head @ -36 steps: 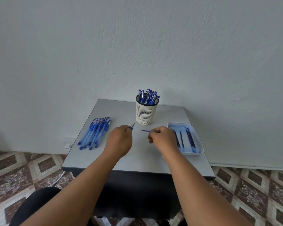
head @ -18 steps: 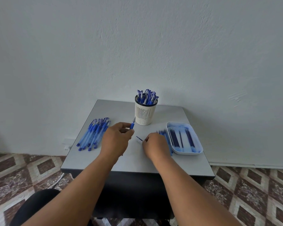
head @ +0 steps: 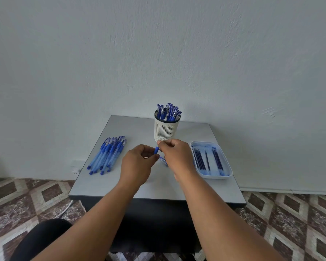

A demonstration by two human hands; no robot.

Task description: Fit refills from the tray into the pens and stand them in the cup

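Observation:
My left hand (head: 136, 165) and my right hand (head: 177, 157) meet above the middle of the grey table (head: 109, 185), both pinching one blue pen (head: 156, 150). Only a short blue piece of that pen shows between the fingertips; the rest is hidden. A small blue-and-clear part (head: 163, 160) lies on the table just under my right hand. The white slotted cup (head: 166, 129) stands right behind the hands, with several blue pens in it. At the right, a pale tray (head: 228, 167) holds several dark refills (head: 199, 159). A row of several blue pens (head: 107, 154) lies at the left.
The table is small and stands against a white wall. Its front edge (head: 158, 200) is close to me, above a patterned tile floor. A dark knee (head: 43, 240) shows at the lower left.
My right hand has lifted off the table beside the tray and moved up and left to my left hand. Both hands now hold the pen in front of the cup.

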